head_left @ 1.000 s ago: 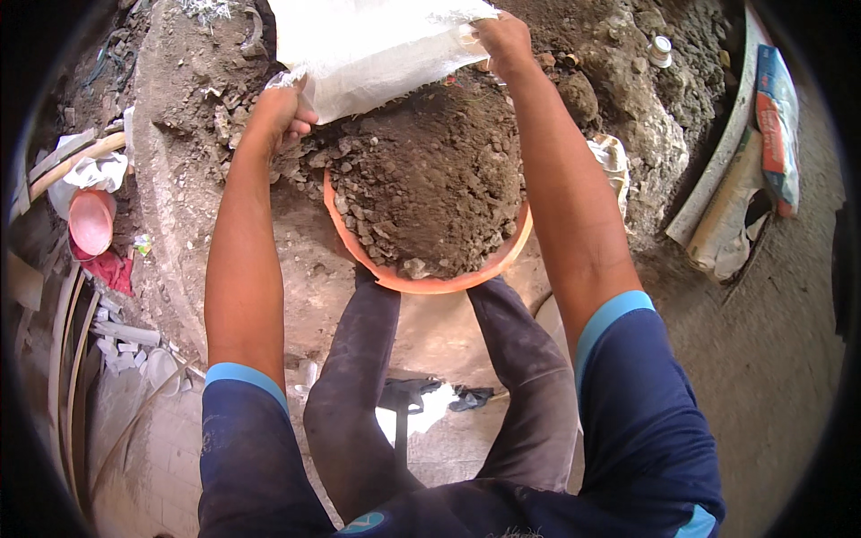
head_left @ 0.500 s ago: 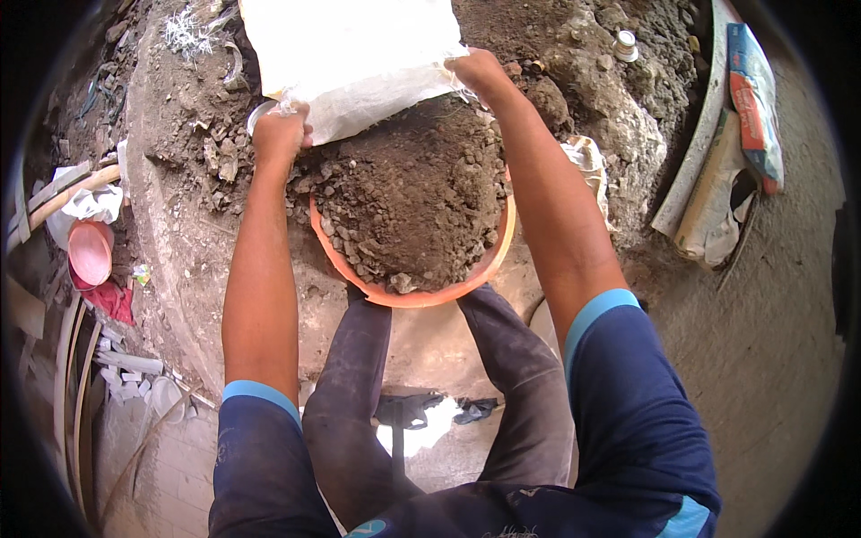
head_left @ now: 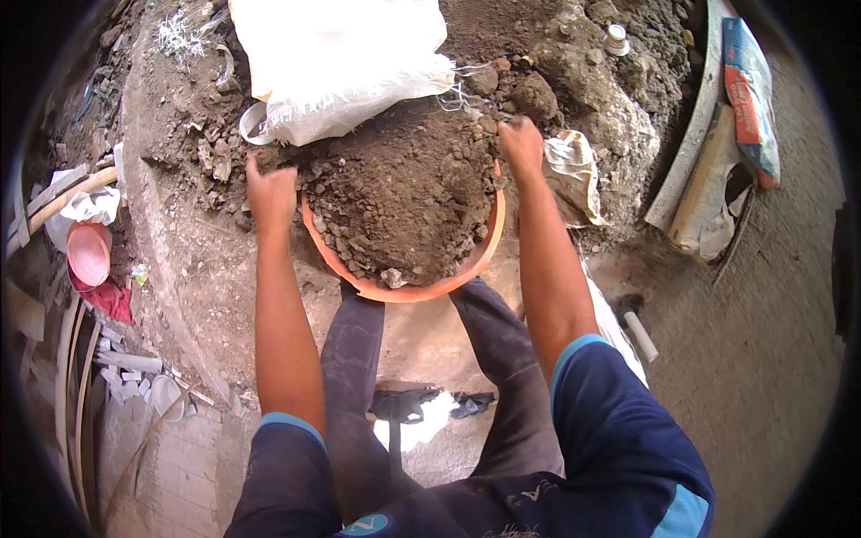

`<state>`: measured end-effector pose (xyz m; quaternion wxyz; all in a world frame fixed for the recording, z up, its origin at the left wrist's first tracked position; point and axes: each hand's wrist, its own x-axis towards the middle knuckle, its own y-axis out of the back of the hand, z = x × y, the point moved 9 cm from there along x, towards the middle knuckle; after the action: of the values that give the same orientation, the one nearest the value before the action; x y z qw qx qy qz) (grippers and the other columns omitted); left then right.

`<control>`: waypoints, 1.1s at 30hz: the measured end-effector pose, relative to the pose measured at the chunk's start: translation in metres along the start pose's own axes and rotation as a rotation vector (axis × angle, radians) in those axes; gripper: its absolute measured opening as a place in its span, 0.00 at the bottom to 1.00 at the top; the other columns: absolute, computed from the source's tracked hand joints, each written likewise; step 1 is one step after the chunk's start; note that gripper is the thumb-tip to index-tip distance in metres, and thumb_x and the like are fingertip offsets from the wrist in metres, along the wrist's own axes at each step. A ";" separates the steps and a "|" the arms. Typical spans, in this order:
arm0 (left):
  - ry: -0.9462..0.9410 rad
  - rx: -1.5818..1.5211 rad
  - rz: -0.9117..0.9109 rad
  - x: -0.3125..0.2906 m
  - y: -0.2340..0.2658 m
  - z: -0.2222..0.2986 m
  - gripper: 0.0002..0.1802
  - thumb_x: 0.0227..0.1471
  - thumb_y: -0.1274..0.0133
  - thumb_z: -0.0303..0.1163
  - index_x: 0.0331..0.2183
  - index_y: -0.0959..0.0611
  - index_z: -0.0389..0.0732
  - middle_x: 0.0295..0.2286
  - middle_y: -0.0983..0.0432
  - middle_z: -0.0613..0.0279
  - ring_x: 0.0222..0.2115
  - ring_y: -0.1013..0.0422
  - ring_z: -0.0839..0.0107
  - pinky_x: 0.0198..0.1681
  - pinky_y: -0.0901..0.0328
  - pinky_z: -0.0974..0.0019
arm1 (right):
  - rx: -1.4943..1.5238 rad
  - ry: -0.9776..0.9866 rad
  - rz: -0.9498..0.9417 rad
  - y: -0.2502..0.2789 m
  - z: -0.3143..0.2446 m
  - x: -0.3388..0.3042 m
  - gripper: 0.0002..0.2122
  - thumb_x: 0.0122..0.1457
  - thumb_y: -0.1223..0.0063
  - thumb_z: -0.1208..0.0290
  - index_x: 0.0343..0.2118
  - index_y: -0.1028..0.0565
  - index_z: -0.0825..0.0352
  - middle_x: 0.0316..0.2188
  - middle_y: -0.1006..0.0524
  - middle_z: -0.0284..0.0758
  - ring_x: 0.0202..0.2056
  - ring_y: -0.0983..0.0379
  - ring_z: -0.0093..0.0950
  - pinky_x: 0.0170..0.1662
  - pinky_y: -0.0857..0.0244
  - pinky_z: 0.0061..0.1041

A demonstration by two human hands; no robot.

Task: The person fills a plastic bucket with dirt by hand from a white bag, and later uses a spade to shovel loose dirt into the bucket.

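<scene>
An orange basin (head_left: 421, 293) heaped with brown soil and stones (head_left: 404, 197) stands in front of my legs. Beyond it lies a white woven sack (head_left: 345, 67), its frayed near edge resting over the far side of the heap. My left hand (head_left: 272, 190) is beside the basin's left side, below the sack's corner, thumb and forefinger apart and nothing seen in it. At the far right of the basin is my right hand (head_left: 523, 148), close to the soil, its fingers bent and partly hidden; whether it grips anything does not show.
Rubble and loose earth spread around the basin. A crumpled pale sack (head_left: 574, 175) lies to the right, with a white pipe piece (head_left: 640, 336) nearer me. Paper bags (head_left: 752, 108) lie at far right. Leftward are a pink bowl (head_left: 90, 254) and wooden strips (head_left: 76, 386).
Both hands have let go of the white sack and come back toward me, down to the basin's sides. The sack has settled on the far side of the soil heap.
</scene>
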<state>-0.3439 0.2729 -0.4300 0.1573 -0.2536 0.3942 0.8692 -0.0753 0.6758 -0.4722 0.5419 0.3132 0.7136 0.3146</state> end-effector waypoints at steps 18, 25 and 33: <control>0.709 -0.263 -0.101 -0.037 -0.052 -0.190 0.49 0.54 0.60 0.65 0.61 0.45 0.33 0.56 0.42 0.42 0.57 0.44 0.49 0.58 0.43 0.51 | 0.480 -0.467 0.408 -0.063 0.205 -0.025 0.32 0.50 0.40 0.53 0.53 0.36 0.68 0.48 0.30 0.46 0.47 0.31 0.39 0.42 0.33 0.38; 0.756 -0.476 -0.244 -0.028 -0.068 -0.206 0.43 0.56 0.60 0.62 0.58 0.38 0.33 0.56 0.39 0.50 0.54 0.39 0.57 0.55 0.43 0.56 | 0.746 -0.513 -0.302 -0.128 0.173 -0.019 0.28 0.59 0.53 0.45 0.44 0.26 0.72 0.44 0.27 0.42 0.43 0.32 0.36 0.47 0.38 0.37; 0.686 -0.578 -0.314 -0.037 -0.092 -0.168 0.41 0.55 0.59 0.59 0.62 0.45 0.45 0.61 0.50 0.54 0.61 0.51 0.57 0.59 0.54 0.41 | 0.695 -0.671 -0.578 -0.151 0.170 -0.016 0.33 0.54 0.57 0.36 0.42 0.30 0.68 0.33 0.30 0.40 0.34 0.35 0.32 0.40 0.38 0.36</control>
<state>-0.2167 0.2009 -0.5591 0.0704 -0.6158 0.1221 0.7752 0.0771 0.5904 -0.6187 0.6683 0.3481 0.6205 -0.2171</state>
